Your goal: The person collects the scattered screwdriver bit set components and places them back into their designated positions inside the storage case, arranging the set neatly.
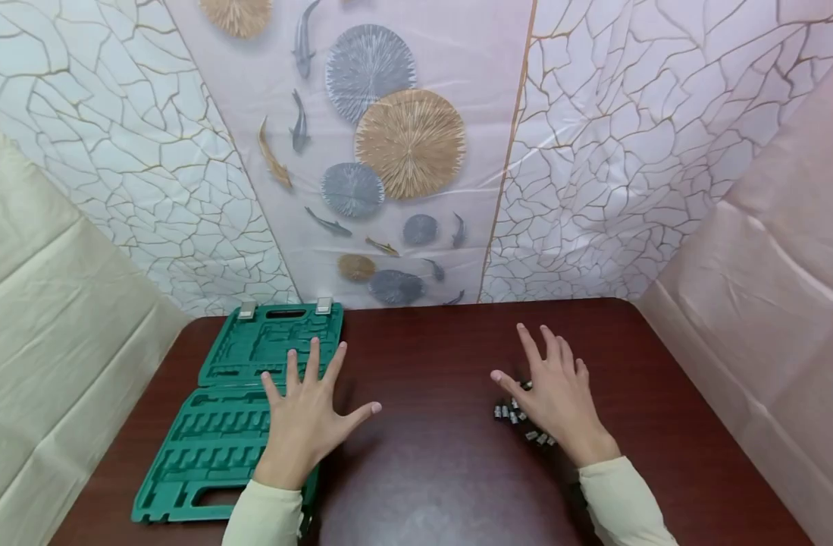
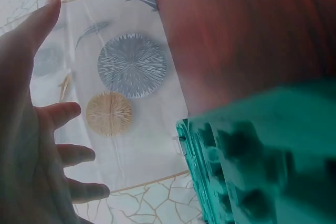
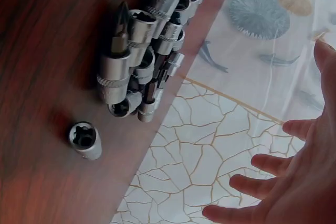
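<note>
My left hand (image 1: 303,428) is spread above the right side of an unfolded green socket-set case (image 1: 214,425), its fingers apart and holding nothing. The case's moulded slots hold no sockets where I can see them; part of it is hidden behind the hand. On the right, my right hand (image 1: 562,398) hovers with straight, parted fingers over a cluster of silver sockets (image 1: 514,417), covering some of them. In the right wrist view, one socket (image 3: 85,139) stands apart from the pile, and a pointed screwdriver bit (image 3: 121,30) sticks up from another socket.
All of this is on a dark red-brown table (image 1: 416,409). A patterned cloth (image 1: 402,250) with lily pads and fish hangs behind its far edge. Pale cloth sides rise at left (image 1: 61,341) and right (image 1: 764,303).
</note>
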`<state>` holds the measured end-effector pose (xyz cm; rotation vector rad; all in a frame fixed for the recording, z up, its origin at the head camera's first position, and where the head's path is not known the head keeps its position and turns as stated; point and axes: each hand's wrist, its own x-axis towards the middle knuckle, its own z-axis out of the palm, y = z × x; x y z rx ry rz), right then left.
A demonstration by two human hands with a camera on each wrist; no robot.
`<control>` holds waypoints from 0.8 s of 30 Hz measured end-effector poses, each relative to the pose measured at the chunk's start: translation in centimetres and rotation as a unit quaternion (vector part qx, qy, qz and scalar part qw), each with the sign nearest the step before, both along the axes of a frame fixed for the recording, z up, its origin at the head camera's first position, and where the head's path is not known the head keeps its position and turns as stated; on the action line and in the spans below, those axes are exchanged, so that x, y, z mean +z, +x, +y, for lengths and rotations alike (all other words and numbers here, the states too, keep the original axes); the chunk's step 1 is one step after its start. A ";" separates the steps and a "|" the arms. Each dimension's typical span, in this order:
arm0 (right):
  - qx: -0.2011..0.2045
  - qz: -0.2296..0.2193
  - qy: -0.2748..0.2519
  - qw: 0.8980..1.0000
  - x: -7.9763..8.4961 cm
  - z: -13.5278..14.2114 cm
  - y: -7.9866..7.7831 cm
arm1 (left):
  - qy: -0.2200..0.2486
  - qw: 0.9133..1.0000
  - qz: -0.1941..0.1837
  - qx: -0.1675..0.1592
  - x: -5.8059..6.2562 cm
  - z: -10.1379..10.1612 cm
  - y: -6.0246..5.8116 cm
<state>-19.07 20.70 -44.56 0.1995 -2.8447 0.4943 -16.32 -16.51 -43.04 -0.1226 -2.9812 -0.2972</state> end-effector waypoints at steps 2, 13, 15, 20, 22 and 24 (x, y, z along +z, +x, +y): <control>0.000 0.002 0.004 1.000 0.0 -0.3 0.2 | -0.006 1.000 -0.004 -0.004 -0.1 -0.4 0.3; -0.006 -0.012 0.004 1.000 -0.2 -1.2 1.5 | -0.025 0.999 0.002 -0.028 -0.7 -1.5 0.6; -0.007 -0.016 0.006 1.000 -0.3 -1.4 1.8 | -0.028 0.999 0.004 -0.026 -0.7 -1.8 0.7; -0.006 -0.019 0.007 1.000 -0.7 -2.0 2.2 | -0.029 0.999 0.003 -0.021 -0.7 -2.8 0.9; -0.005 -0.015 0.005 1.000 -0.8 -2.3 2.4 | -0.025 0.999 0.002 -0.020 -0.6 -3.2 1.0; -0.005 -0.012 0.005 1.000 -0.9 -2.7 2.6 | -0.024 1.000 0.000 -0.020 -0.6 -3.5 1.1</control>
